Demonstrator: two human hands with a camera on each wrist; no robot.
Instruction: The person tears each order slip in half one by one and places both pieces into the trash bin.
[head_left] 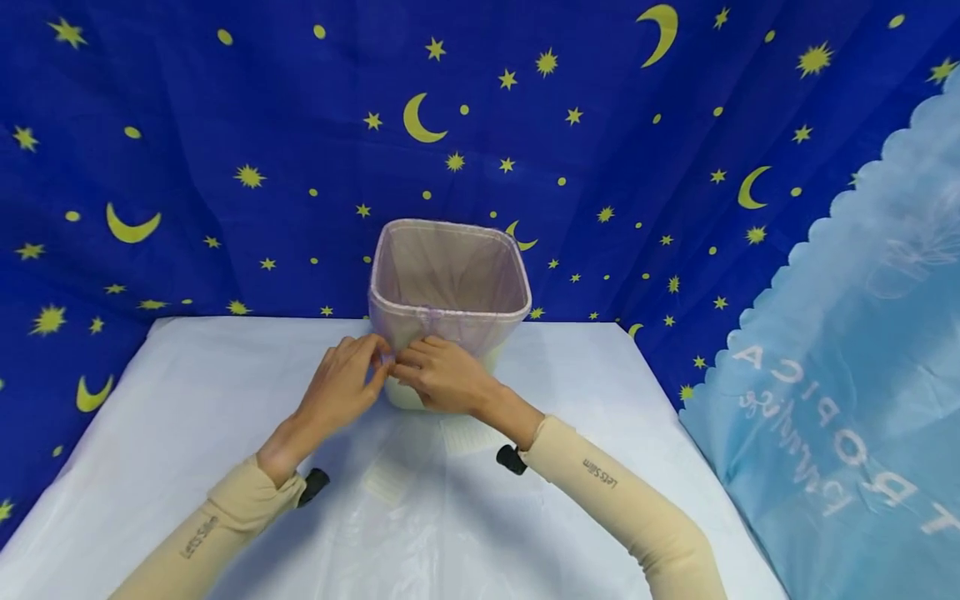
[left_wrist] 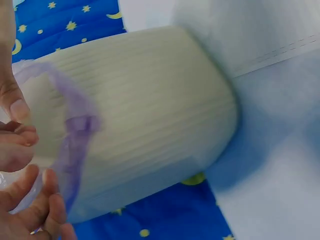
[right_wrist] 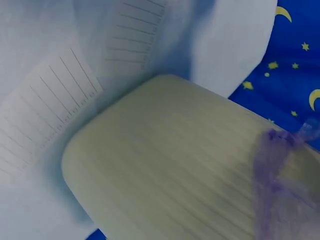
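Observation:
A cream waste bin with ribbed sides stands near the back of the table, its top lined with a thin purple bin bag folded over the rim. At the bin's front, my left hand pinches the bag's edge between thumb and fingers. Right beside it, my right hand grips the same edge with curled fingers. The left wrist view shows fingers of both hands at its left edge, by a hanging loop of purple bag film. Bunched purple film appears in the right wrist view, with no hand visible there.
White slips with ruled lines lie on the white-covered table in front of the bin. A dark blue star-and-moon curtain hangs behind. Light blue printed fabric hangs along the right.

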